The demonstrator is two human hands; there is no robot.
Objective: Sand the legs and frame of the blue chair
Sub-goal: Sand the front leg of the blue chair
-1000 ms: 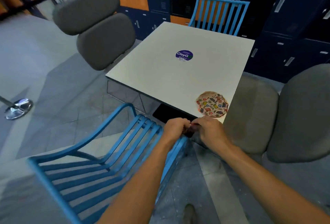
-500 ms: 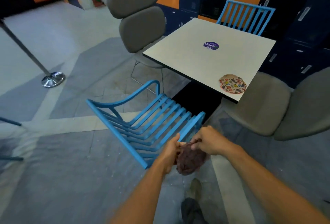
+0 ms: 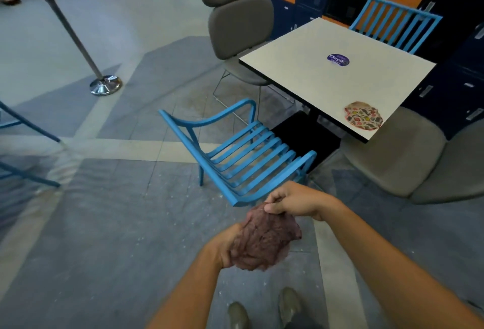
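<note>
The blue chair (image 3: 243,155), slatted with curved armrests, stands on the floor in front of me, pushed toward the table. A crumpled reddish-brown sanding pad (image 3: 264,242) hangs between my hands, just in front of the chair's back rail and apart from it. My left hand (image 3: 225,247) grips the pad's lower left side. My right hand (image 3: 293,201) pinches its top edge, close to the chair's near rail.
A white square table (image 3: 335,77) with a purple sticker and a patterned round mat (image 3: 362,119) stands behind the chair. Grey padded chairs (image 3: 235,19) flank it, a second blue chair (image 3: 392,23) is behind. A stanchion base (image 3: 106,85) stands left. My shoes (image 3: 262,310) show below.
I have stepped back from the chair, which now looks farther away. My hands came off the chair's rail and lowered, and the pad has opened out between them.
</note>
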